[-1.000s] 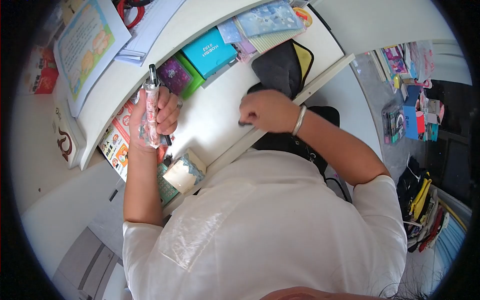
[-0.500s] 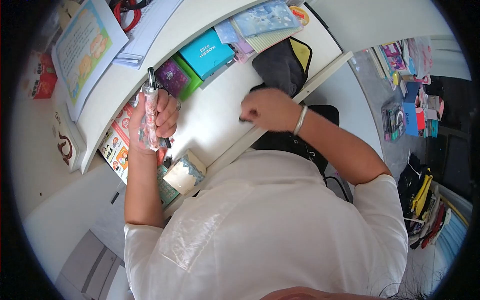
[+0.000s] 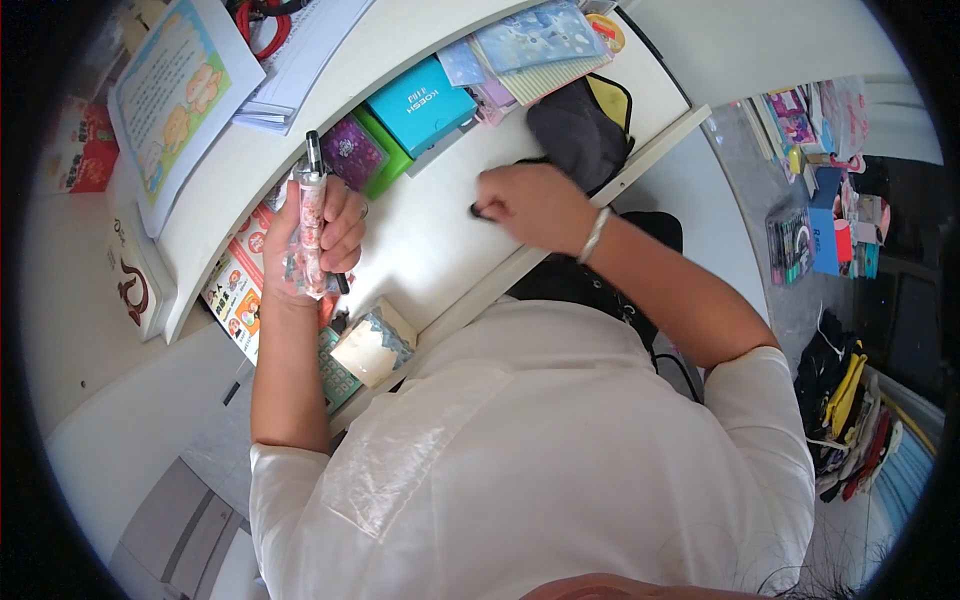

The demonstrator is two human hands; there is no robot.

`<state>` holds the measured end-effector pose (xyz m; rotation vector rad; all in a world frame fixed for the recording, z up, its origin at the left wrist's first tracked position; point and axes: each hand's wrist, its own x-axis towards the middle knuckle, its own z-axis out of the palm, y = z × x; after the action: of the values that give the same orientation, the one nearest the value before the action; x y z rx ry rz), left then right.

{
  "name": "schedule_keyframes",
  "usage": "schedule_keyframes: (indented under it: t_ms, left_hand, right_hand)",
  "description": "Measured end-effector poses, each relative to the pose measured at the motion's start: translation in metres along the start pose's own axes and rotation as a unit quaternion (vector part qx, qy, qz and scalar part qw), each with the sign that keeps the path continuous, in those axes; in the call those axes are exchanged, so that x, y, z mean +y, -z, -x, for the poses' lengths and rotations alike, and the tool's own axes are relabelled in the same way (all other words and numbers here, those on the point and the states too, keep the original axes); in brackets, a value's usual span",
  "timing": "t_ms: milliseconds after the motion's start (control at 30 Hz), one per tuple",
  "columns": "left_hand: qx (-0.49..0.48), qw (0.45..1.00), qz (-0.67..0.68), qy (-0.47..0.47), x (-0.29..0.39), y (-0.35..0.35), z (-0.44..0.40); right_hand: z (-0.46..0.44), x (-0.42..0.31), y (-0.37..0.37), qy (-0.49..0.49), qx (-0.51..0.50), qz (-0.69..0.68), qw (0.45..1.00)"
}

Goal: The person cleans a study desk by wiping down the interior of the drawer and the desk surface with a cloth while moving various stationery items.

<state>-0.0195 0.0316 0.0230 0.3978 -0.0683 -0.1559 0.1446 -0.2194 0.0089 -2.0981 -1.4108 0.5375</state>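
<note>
My left hand (image 3: 345, 235) is closed around a few slim pens (image 3: 311, 215) above the left end of the open drawer. One has a pink-and-white pattern with clear plastic around it; black ends stick out above and below. My right hand (image 3: 530, 205) is blurred, its fingers curled together over the drawer. A small black piece (image 3: 478, 212) shows at its fingertips, too little to name. Just beyond this hand lies a dark grey cloth pouch (image 3: 580, 135) with a yellow inside.
The drawer (image 3: 450, 190) also holds a turquoise box (image 3: 420, 105), a green case (image 3: 385, 160), blue packets (image 3: 540, 40), a calculator (image 3: 338, 375) and a cream block-shaped item (image 3: 373, 343). Papers (image 3: 290, 90) lie on the desktop (image 3: 350, 80) above. Boxes and clothes stand at far right.
My right hand has moved slightly left, away from the pouch, with the small black piece still at its fingertips. The pouch has shifted a little right. My left hand keeps its grip.
</note>
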Motion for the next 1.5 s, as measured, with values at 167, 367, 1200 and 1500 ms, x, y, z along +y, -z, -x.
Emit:
schedule_keyframes:
  t_ms: [167, 367, 1200, 1500]
  left_hand:
    - [0.009, 1.000, -0.007, -0.005, -0.001, 0.000, 0.001]
    - [-0.004, 1.000, -0.004, -0.006, 0.000, -0.001, 0.001]
    - [-0.030, 0.999, -0.016, 0.009, -0.004, 0.001, -0.003]
    - [0.010, 1.000, -0.015, 0.012, -0.004, 0.001, -0.001]
  right_hand:
    - [-0.016, -0.030, -0.025, 0.019, -0.005, -0.020, 1.000]
    - [-0.005, 0.009, 0.015, -0.061, -0.024, -0.021, 0.998]
    - [0.004, 0.034, 0.071, -0.048, -0.233, 0.073, 0.968]
    - [-0.006, -0.020, 0.016, 0.078, -0.225, 0.114, 0.965]
